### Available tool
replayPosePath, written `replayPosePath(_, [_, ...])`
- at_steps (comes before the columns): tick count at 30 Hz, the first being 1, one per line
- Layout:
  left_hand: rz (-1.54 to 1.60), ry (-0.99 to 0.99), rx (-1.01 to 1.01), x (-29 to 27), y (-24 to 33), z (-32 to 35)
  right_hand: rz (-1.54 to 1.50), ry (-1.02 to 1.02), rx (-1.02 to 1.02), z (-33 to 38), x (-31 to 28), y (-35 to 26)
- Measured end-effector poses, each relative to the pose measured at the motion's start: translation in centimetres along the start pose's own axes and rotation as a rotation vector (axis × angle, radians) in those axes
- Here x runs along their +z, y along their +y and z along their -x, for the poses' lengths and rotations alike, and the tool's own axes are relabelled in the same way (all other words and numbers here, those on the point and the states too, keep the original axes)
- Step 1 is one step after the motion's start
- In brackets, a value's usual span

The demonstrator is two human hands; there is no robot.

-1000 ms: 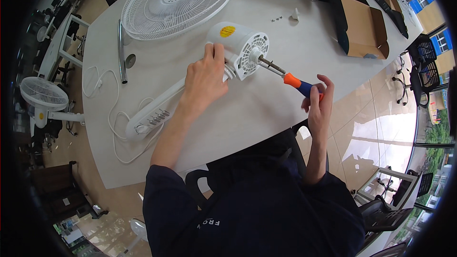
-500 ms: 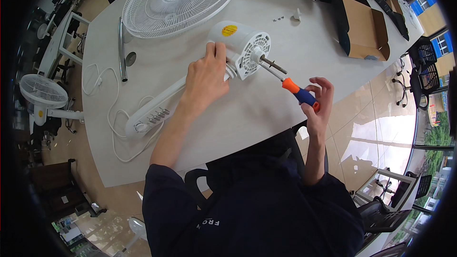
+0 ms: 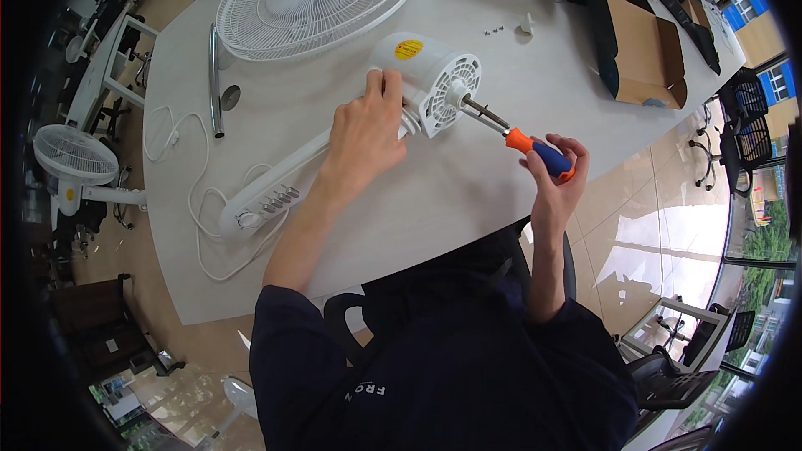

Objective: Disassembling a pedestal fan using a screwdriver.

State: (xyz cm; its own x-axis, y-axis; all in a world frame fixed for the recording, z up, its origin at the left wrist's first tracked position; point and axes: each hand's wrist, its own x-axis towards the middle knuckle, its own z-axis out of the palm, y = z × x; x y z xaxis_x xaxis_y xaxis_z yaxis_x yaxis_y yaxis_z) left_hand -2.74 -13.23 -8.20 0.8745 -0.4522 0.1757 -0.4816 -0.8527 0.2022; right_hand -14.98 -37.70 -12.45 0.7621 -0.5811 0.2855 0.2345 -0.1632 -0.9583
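Note:
A white fan motor housing (image 3: 399,65) with a yellow sticker lies on the table, its round vented front and metal shaft (image 3: 480,114) facing right. My left hand (image 3: 365,135) is closed on the housing's near side, where it joins the white fan stand (image 3: 288,174) with its row of buttons. In my right hand (image 3: 558,184), thumb and fingers grip the blue and orange handle of a screwdriver (image 3: 541,155). Its blade runs alongside the shaft toward the vented front; I cannot tell exactly where the tip rests.
Beyond the housing lies a white fan grille (image 3: 276,12). A metal tube (image 3: 215,83) and a white cord (image 3: 205,159) are at the left. Several small screws (image 3: 494,31) and a white plastic piece (image 3: 525,24) lie far right of the housing, near an open cardboard box (image 3: 643,50).
My right hand and the screwdriver have moved slightly right, and its fingers have shifted around the handle. My left hand keeps its hold on the housing.

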Motion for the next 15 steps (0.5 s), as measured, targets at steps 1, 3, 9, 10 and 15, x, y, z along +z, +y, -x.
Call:
replayPosePath(1, [-0.008, 0.003, 0.02, 0.0, -0.1, 0.0, 0.011, -0.04, 0.12, -0.3, -0.6, -0.8])
replayPosePath(3, [0.001, -0.008, -0.004, -0.1, 0.0, 0.0, 0.078, -0.153, 0.308, -1.0, -2.5, -1.2])
replayPosePath(9, [0.001, 0.003, -0.012, -0.1, 0.2, 0.0, 0.229, -0.222, 0.077, -0.5, -2.7, -0.7])
replayPosePath(10, [0.008, 0.007, -0.005, -0.1, 0.2, 0.0, 0.205, -0.209, -0.135, -0.4, -2.5, -0.5])
replayPosePath(15, [0.015, -0.032, -0.034, -0.1, 0.1, 0.0, -0.083, -0.167, 0.293, 0.0, -1.4, -2.1])
